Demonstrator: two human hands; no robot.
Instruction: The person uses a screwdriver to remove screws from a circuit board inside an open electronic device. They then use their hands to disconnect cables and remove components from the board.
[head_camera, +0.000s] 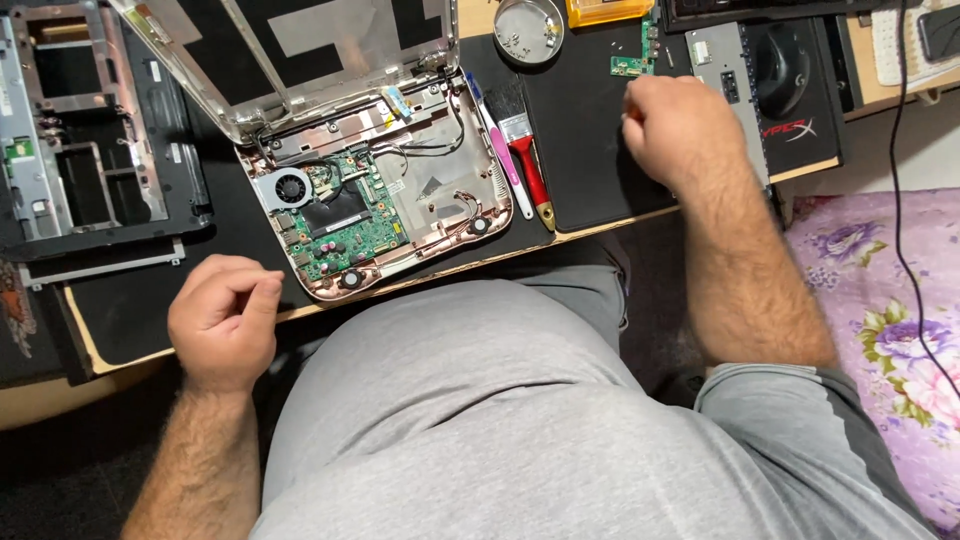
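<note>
We see: circuit board (345, 225) green | laptop shell (440, 215) rose-copper | brush (528, 160) red handle, gold tip | mat (580, 150) black | bedcover (890, 330) pink, purple floral pattern | shirt (480, 420) grey | surface (620, 218) light wood.

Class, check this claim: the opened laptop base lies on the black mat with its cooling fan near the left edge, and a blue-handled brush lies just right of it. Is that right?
Not quite. In the head view the brush has a red handle, not blue. The rest holds: the opened laptop base lies on the black mat, with its cooling fan near the left edge.
</note>
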